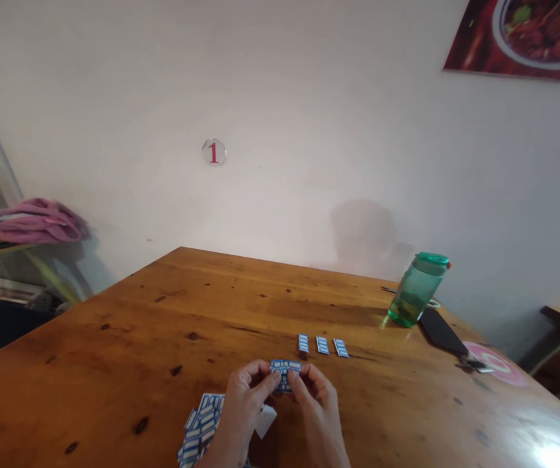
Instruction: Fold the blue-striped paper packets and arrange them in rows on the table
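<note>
Between both hands is a small blue-and-white printed card (286,366), held over the front middle of the table. My left hand (248,396) pinches its left side with thumb and fingers. Its right side is gripped by my right hand (318,402), thumb on the front face. Beside and partly behind my left wrist lies a loose pile of similar blue-and-white pieces (201,426). A white paper piece (265,420) shows under my left hand. Just beyond the hands, three small blue-and-white strips (322,345) lie in a row. The print is too small to read.
On the right of the wooden table (138,344) stand a green bottle (417,292), a dark phone-like slab (442,330) and a pink disc (509,370) with a metal object by it. Behind is a wall with a number sign (214,153). Pink cloth (36,221) lies far left.
</note>
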`<state>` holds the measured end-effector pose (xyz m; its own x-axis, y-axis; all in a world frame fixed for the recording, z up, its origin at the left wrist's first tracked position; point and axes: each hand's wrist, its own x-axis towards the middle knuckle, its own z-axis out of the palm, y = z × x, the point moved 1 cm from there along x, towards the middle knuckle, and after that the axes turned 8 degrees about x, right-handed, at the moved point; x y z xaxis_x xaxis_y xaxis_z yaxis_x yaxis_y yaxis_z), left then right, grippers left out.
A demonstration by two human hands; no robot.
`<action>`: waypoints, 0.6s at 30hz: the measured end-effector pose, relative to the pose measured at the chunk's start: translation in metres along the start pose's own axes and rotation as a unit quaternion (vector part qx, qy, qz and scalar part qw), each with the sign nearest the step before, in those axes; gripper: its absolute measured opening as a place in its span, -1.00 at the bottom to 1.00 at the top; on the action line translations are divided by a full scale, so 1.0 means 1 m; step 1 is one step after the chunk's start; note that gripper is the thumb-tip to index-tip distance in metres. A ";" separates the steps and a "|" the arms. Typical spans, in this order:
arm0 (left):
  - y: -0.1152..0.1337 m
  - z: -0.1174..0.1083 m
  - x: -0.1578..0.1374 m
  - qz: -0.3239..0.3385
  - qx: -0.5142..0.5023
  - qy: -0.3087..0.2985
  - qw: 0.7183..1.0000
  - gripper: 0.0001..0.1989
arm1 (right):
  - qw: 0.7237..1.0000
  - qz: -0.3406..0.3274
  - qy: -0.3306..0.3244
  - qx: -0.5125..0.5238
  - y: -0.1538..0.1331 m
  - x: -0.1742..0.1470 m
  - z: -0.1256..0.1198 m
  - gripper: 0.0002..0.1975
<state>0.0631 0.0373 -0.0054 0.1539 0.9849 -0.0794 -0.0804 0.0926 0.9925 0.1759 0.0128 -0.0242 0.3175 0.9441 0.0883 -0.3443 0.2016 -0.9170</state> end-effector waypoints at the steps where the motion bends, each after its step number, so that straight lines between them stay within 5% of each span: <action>1: 0.000 0.000 0.000 0.000 0.001 0.001 1.000 -0.80 | 1.000 -0.001 0.001 0.000 -0.001 0.000 0.001 -0.76; 18: 0.008 0.001 -0.008 -0.008 -0.004 0.015 1.000 -0.80 | 0.999 -0.020 0.032 -0.036 -0.015 -0.006 0.009 -0.75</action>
<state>0.0623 0.0305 0.0031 0.1261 0.9871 -0.0984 -0.0858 0.1096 0.9903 0.1715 0.0067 -0.0077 0.3868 0.9165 0.1020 -0.2660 0.2168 -0.9393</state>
